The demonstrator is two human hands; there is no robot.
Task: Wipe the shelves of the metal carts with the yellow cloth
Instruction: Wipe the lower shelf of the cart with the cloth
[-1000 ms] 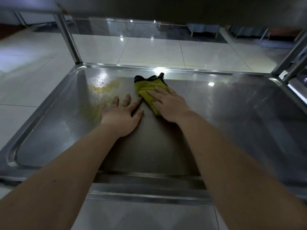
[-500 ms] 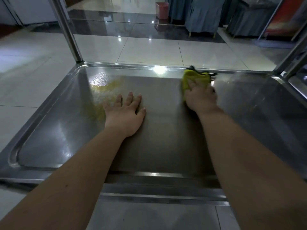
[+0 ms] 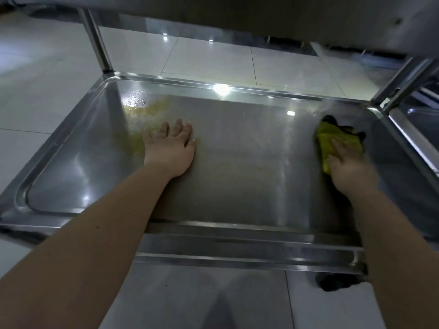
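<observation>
The metal cart's lower shelf (image 3: 237, 176) is a shiny steel tray with a raised rim. The yellow cloth (image 3: 332, 138), dark-edged and bunched, lies near the shelf's right side. My right hand (image 3: 344, 165) presses flat on the cloth with straight fingers; it is blurred. My left hand (image 3: 169, 148) rests flat on the bare shelf, left of centre, fingers spread. A wet yellowish smear (image 3: 145, 115) sits at the far left corner, just beyond my left fingertips.
The cart's upper shelf (image 3: 261, 17) hangs close overhead. Upright posts stand at the far left (image 3: 97, 41) and far right (image 3: 403, 84) corners. Another steel cart (image 3: 422, 115) is at the right. Glossy white floor tiles (image 3: 213, 60) surround the cart.
My right hand has swept the cloth from the middle of the shelf's far edge to the right side and slightly nearer. My left hand has stayed flat in place.
</observation>
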